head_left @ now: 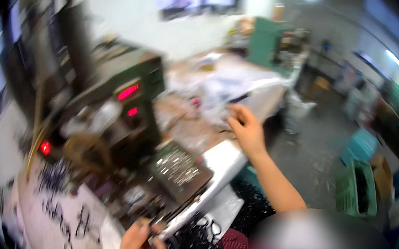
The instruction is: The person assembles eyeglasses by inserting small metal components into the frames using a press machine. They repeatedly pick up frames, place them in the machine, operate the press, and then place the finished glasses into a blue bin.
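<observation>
My left hand is at the lower edge, beside the front of a dark green machine. Its fingers are curled closed near dark metal parts, and what they hold is blurred. A heap of black looped parts lies just right of it. My right hand reaches over the far side of the worktable, by clear plastic bags. Thumb and fingers are bent together in a pinch; I cannot make out anything between them. A dark slim object shows just beyond the fingertips.
Small shiny metal pieces lie on the machine's flat plate. More black looped pieces are spread on the left tabletop. A white sack stands beyond the table. On the floor at right are a green crate and a cardboard box.
</observation>
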Demonstrator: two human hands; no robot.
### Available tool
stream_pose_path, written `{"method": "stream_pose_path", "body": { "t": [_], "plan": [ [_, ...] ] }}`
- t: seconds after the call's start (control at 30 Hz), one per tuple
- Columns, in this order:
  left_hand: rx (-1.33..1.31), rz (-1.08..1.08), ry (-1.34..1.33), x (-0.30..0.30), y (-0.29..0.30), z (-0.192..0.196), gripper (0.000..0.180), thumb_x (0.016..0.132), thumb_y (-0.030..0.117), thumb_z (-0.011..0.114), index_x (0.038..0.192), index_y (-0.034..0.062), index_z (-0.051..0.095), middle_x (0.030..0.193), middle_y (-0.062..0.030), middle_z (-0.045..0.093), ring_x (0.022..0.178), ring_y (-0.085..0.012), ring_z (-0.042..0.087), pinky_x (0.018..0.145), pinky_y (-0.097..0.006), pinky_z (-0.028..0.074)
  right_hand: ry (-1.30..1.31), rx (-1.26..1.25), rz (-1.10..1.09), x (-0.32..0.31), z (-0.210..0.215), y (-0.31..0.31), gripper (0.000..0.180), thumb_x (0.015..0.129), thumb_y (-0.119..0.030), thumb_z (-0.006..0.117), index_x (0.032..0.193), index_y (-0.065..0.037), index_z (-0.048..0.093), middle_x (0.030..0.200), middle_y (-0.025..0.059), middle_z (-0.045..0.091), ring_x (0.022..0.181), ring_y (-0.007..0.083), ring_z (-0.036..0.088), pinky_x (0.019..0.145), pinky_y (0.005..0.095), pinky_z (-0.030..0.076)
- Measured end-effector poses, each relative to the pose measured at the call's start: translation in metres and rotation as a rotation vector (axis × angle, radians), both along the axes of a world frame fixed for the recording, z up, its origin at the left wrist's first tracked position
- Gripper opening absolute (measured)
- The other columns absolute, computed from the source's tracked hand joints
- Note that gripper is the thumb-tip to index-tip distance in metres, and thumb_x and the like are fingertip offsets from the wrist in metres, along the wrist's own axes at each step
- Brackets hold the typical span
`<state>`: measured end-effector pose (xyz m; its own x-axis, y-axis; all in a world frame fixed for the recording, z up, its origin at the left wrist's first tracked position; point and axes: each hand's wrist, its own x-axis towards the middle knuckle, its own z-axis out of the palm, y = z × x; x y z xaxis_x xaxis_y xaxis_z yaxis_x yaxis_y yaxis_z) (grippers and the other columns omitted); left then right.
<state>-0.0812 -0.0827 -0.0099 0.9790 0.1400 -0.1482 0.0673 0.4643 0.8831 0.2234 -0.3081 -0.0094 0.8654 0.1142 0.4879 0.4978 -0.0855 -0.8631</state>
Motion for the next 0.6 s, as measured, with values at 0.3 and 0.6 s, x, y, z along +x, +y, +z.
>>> {"method": "stream_pose_path", "body": {
  "t": [0.3,0.6],
  "plan": [
    [-0.164,-0.052,0.129,0.034,0.012,-0.014,0.035,0.103,0.031,0.044,0.11,0.0004,0.058,0.063,-0.0128,0.063,0.046,-0.0142,0.055,0.037,-0.021,0.041,-0.367,-0.741,-0.174,-0.091,-0.107,0.061,0.024,0.073,-0.016,0.076,0.095,-0.007,0.069,0.087,0.0091,0.065,0.089,0.0319,0.058,0.077,0.0426,0.046],
    [-0.178,0.154,0.266,0.032,-0.001,-0.013,0.04,0.102,0.036,0.045,0.108,0.0005,0.062,0.061,-0.0066,0.06,0.047,-0.0122,0.054,0.035,-0.021,0.039,-0.164,-0.56,-0.056,-0.047,-0.109,0.1,0.015,0.079,-0.012,0.07,0.089,-0.003,0.063,0.088,0.014,0.064,0.086,0.0341,0.059,0.076,0.043,0.047]
  ]
}}
